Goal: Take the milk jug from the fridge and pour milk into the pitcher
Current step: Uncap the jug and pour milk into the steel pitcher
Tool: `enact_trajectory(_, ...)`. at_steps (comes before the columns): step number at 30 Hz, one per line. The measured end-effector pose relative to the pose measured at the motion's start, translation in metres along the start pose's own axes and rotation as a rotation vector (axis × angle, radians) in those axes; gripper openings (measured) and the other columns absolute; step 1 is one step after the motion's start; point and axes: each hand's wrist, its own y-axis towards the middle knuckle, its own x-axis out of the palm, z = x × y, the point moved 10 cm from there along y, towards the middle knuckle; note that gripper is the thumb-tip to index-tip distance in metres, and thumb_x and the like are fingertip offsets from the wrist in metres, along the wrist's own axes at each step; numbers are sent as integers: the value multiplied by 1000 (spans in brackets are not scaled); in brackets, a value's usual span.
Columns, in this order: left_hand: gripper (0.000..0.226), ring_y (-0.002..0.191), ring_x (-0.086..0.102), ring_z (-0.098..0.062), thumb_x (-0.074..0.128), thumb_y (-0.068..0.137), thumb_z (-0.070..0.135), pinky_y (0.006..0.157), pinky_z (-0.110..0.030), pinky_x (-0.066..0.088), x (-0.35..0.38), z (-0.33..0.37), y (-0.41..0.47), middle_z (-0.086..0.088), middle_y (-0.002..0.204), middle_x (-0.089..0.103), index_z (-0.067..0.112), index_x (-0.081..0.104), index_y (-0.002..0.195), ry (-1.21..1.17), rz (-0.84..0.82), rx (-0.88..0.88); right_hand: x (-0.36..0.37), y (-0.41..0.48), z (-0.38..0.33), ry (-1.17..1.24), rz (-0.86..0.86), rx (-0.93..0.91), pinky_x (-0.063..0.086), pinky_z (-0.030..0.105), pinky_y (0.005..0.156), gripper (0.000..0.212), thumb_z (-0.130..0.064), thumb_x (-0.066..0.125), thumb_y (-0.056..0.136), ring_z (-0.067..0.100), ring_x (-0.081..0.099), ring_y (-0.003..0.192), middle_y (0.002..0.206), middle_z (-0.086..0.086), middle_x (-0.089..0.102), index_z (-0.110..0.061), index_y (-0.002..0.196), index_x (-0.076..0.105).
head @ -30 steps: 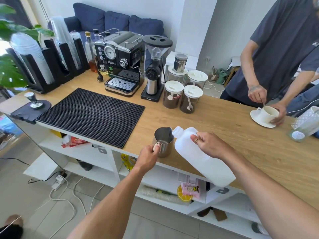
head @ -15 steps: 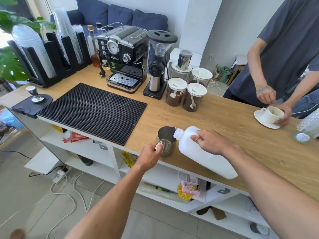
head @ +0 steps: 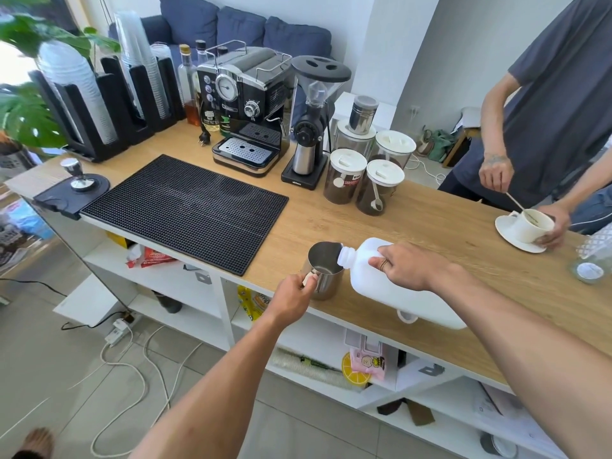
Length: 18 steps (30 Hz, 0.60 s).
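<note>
Writing: a red label on one jar [head: 344,182] reads "SMAR", with the rest cut off by the curve; the bottle labels are too small to read
Left hand [head: 293,294]: fingers curled round the handle of the steel pitcher [head: 323,273], which stands upright near the front edge of the desk [head: 430,220]
Right hand [head: 405,268]: wrapped round the handle of the white milk jug [head: 397,293], a ring on one finger
Milk jug: tipped almost flat above the desk, its uncapped neck at the pitcher's rim
Jars: four with white lids, beside the grinder [head: 311,127]; a steel tin [head: 362,114] stands on the rear one
Machines: one espresso machine [head: 245,104], one grinder
Bottles: three, behind the espresso machine
Mat: one black rubber mat [head: 185,210], left of the pitcher
Cup: one white cup [head: 533,226] on a saucer, held by another person [head: 546,94]
</note>
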Motion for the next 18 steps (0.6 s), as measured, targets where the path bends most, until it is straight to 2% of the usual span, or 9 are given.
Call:
enact_trajectory(10,42,48,22,-7,42,106,31,54,-30,22,1,-3,0,12,54,28,19,35,67,-18,-1,2,-2,-1,-3,-28,-12,-7,30,34,56,44,-48,31,100,21,50,72,76,-1,49,-14,81,49)
enact_trajectory(13,42,47,23,-7,42,106,31,54,-30,22,1,-2,0,12,54,29,19,36,66,-20,3,11,-4,0,-4,-38,-11,-7,27,31,53,43,-49,31,100,20,49,71,76,-1,49,-15,79,48)
enact_trajectory(18,43,46,23,-6,43,106,30,51,-30,21,1,-3,1,11,54,29,20,36,64,-22,10,12,-3,-1,-4,-33,-17,0,33,35,58,43,-49,31,100,22,52,75,76,-1,50,-16,79,48)
